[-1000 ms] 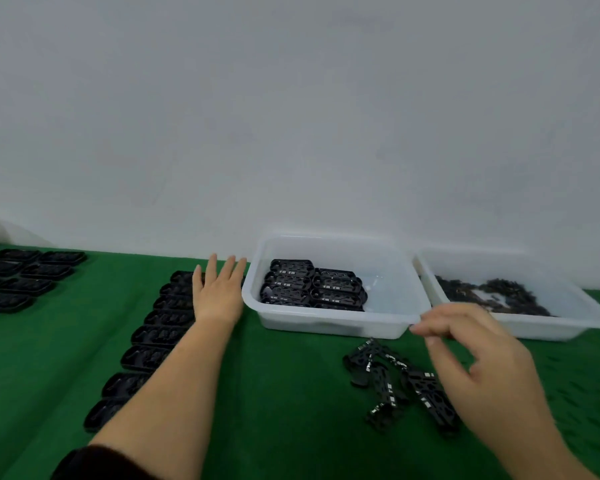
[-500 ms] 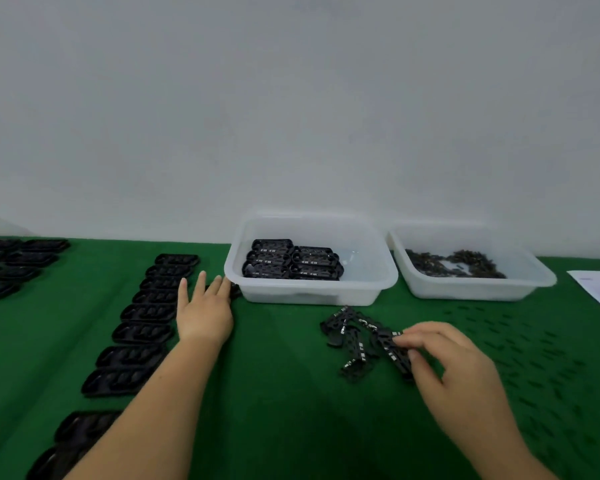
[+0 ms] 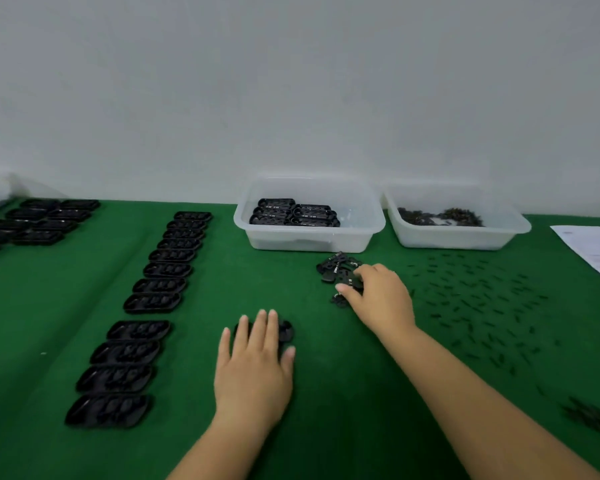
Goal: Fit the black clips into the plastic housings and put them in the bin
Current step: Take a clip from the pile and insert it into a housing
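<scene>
My left hand [image 3: 253,362] lies palm down on the green cloth over a black plastic housing [image 3: 286,331]; only the housing's right end shows past my fingers. My right hand [image 3: 378,296] reaches into a small pile of black clips [image 3: 336,266] just in front of the bin, with fingers and thumb curled around one clip at the pile's near edge. The white bin [image 3: 309,239] holds a few stacked black housings at its left side. A long column of black housings [image 3: 167,268] runs along the cloth to the left of my hands.
A second white bin [image 3: 458,237] with small dark parts stands right of the first. Several tiny black pieces [image 3: 475,299] lie scattered on the cloth at the right. White paper [image 3: 593,244] lies at the far right, more housings [image 3: 42,220] at the far left.
My left hand has come from the top of the housing column toward me, to the middle of the cloth, with a housing under it. My right hand has settled onto the clip pile.
</scene>
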